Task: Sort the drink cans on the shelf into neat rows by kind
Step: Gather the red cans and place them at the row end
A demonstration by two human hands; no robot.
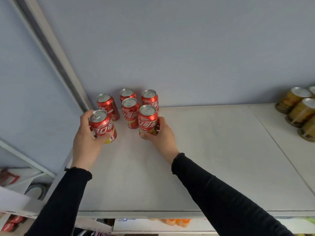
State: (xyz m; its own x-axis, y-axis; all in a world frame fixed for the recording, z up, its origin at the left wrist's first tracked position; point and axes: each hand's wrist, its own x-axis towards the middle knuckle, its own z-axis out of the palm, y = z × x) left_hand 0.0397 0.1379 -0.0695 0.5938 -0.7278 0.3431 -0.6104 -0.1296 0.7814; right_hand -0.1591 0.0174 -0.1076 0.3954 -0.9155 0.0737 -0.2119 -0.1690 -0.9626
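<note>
Several red cola cans stand at the back left of a white shelf [204,159]. My left hand [87,138] grips the front left red can [102,126], which leans slightly. My right hand [162,135] grips the front right red can [147,119] low on its body. Behind them stand a middle red can [130,111], a back left can [107,104], a back middle can [127,94] and a back right can [150,97]. Gold-brown cans [298,109] stand in a row at the far right.
A grey back wall [187,57] closes the shelf behind the cans. A metal upright post [56,60] slants along the left. Below the shelf's front edge [170,213] lie more goods, including orange packs [175,222] and red items [12,223] at the lower left.
</note>
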